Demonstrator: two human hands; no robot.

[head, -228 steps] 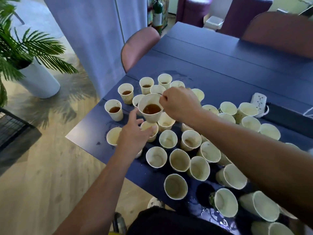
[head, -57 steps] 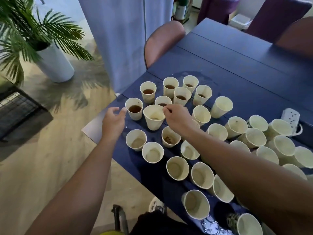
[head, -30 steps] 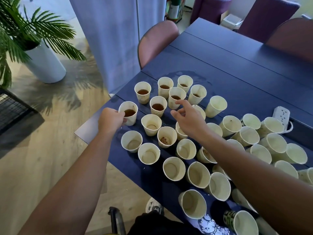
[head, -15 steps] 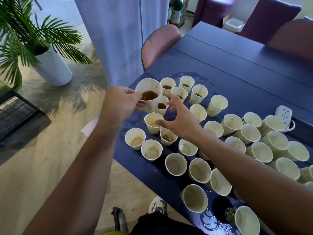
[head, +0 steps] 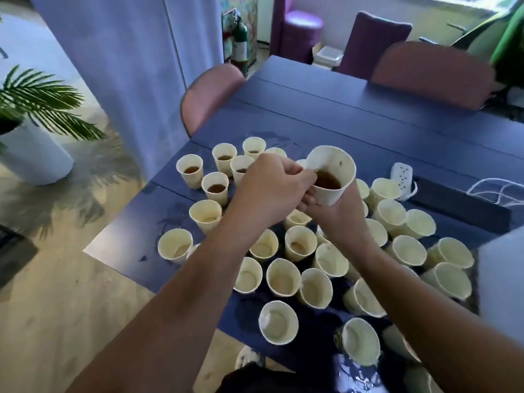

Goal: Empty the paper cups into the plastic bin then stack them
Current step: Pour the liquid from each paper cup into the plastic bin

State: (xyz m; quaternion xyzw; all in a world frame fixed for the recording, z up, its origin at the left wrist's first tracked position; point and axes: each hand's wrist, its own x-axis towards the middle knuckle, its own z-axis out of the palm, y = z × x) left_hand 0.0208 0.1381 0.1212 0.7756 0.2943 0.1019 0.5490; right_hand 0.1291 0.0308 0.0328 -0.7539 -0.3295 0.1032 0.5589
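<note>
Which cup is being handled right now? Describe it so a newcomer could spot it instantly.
Start at the blue table and its crowd of paper cups. Above their middle, the right hand grips one raised paper cup from below while the left hand pinches its near rim. It alone is lifted, tilted, and holds brown liquid.

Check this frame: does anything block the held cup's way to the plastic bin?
Cannot tell: no plastic bin is in view. The right hand grips the brown-liquid cup above the other cups, left hand pinching its rim.
</note>
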